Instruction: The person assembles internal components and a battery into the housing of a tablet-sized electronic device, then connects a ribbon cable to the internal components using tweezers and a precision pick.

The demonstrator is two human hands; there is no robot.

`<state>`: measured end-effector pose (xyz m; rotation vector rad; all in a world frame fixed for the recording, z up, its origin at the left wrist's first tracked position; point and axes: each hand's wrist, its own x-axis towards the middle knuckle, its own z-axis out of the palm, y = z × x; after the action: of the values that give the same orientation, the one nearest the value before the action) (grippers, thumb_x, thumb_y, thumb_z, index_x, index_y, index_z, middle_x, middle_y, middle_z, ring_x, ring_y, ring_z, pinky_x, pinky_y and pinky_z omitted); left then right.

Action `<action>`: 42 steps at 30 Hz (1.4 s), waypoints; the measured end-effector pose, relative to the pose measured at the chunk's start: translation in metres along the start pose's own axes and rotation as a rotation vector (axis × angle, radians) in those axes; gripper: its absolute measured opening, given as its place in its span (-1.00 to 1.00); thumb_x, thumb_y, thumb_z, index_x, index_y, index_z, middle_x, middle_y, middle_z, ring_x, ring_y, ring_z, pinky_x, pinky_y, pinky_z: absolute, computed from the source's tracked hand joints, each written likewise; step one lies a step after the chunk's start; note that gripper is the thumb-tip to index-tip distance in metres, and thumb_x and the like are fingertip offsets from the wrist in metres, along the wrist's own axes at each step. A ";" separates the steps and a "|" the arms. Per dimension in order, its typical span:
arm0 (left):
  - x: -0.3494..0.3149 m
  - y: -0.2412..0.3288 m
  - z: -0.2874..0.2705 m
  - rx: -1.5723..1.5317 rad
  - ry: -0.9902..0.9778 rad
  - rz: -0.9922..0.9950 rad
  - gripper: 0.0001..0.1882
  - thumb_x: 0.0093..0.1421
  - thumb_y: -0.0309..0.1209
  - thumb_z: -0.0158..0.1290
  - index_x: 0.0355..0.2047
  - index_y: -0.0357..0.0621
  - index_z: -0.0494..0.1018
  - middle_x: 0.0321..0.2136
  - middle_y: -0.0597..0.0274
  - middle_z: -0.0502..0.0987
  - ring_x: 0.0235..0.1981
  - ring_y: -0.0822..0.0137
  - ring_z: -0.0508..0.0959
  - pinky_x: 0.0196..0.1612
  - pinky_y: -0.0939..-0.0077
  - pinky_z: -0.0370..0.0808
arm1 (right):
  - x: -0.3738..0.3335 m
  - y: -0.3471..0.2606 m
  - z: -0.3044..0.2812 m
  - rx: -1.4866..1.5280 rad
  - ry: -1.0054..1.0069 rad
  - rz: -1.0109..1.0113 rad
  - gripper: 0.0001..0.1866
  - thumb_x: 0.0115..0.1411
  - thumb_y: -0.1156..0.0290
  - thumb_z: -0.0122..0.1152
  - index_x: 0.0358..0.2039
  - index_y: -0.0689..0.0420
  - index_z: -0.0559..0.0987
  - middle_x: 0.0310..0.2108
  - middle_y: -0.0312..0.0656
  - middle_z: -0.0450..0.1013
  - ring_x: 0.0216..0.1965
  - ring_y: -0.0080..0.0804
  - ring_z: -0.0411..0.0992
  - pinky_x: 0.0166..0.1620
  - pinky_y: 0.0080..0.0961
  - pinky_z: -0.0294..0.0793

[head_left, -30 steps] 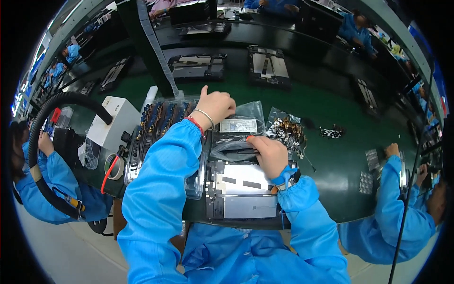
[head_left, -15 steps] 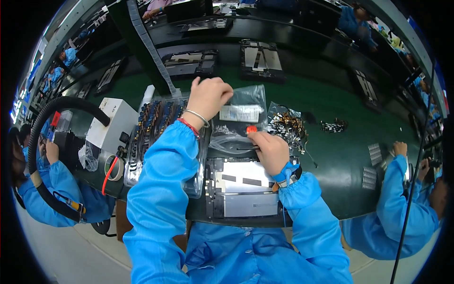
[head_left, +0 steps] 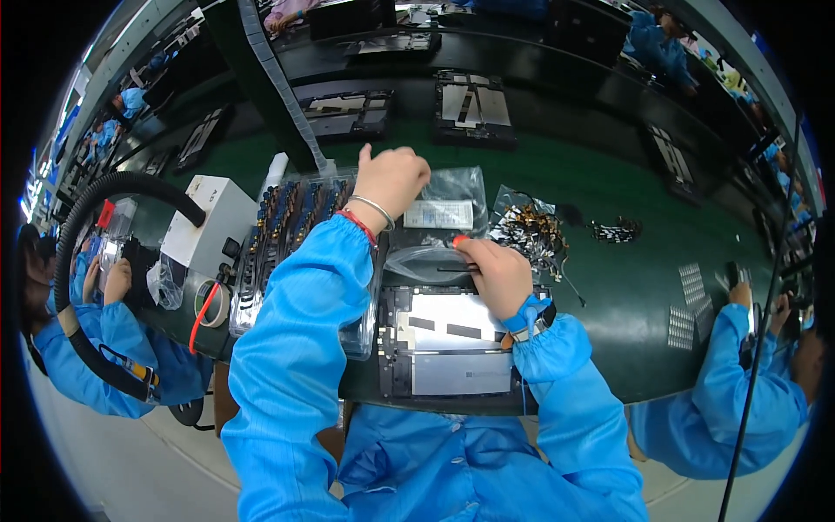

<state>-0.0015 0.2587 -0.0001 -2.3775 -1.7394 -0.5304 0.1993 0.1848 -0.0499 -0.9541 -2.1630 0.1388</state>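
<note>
My left hand [head_left: 391, 178] is raised over the clear plastic tray of small parts [head_left: 291, 230], fingers curled, next to a clear plastic bag [head_left: 448, 204]. What it pinches, if anything, is too small to see. My right hand [head_left: 496, 274] rests at the top edge of an opened flat device chassis [head_left: 448, 344] and grips a thin dark tool with a red end [head_left: 458, 240]. Both arms wear blue sleeves. A blue wrist strap [head_left: 524, 317] is on my right wrist, a bracelet on my left.
A pile of small gold and black flex parts [head_left: 531, 230] lies right of the bag, more parts [head_left: 613, 230] farther right. A white box [head_left: 209, 226] and black hose [head_left: 96, 217] stand left. Other blue-clad people work at left [head_left: 104, 335] and right [head_left: 748, 383]. More chassis [head_left: 474, 104] lie across the green mat.
My left hand has lifted and moved up over the tray and bag. My right hand has shifted slightly up along the chassis top edge.
</note>
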 end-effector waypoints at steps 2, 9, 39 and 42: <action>0.001 0.004 -0.001 0.016 0.108 -0.057 -0.87 0.05 -0.32 -0.01 -0.49 0.10 0.55 -0.43 0.30 0.47 -0.30 0.24 0.50 0.03 -0.10 0.19 | 0.000 0.002 0.000 -0.007 0.000 0.010 -0.64 -0.22 0.60 0.17 -0.31 0.03 0.46 -0.49 -0.26 0.42 -0.48 -0.23 0.43 -0.44 -0.39 0.38; 0.001 0.006 -0.004 0.140 -0.076 0.019 -0.90 0.05 -0.36 0.02 -0.48 0.05 0.54 -0.46 0.31 0.46 -0.28 0.27 0.49 0.05 -0.04 0.18 | 0.001 0.002 0.001 0.032 0.002 0.013 -0.65 -0.20 0.59 0.18 -0.32 0.02 0.45 -0.50 -0.26 0.42 -0.48 -0.23 0.44 -0.46 -0.38 0.39; -0.013 0.021 -0.037 0.057 0.309 -0.111 -0.88 0.09 -0.29 0.03 -0.51 0.04 0.53 -0.47 0.39 0.45 -0.31 0.31 0.48 0.08 -0.18 0.10 | -0.002 -0.001 -0.005 -0.049 0.094 -0.049 -0.63 -0.24 0.63 0.15 -0.31 0.06 0.48 -0.39 -0.27 0.42 -0.55 -0.26 0.40 -0.49 -0.43 0.37; -0.012 0.023 -0.033 0.072 0.190 -0.064 -0.89 0.08 -0.31 0.03 -0.51 0.05 0.54 -0.47 0.38 0.45 -0.31 0.31 0.48 0.08 -0.18 0.09 | -0.003 -0.001 -0.005 -0.044 0.114 -0.042 -0.62 -0.24 0.63 0.16 -0.31 0.06 0.48 -0.38 -0.28 0.42 -0.56 -0.26 0.39 -0.50 -0.44 0.37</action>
<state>0.0106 0.2303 0.0279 -2.1521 -1.7253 -0.6669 0.2034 0.1811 -0.0480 -0.9187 -2.0867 0.0160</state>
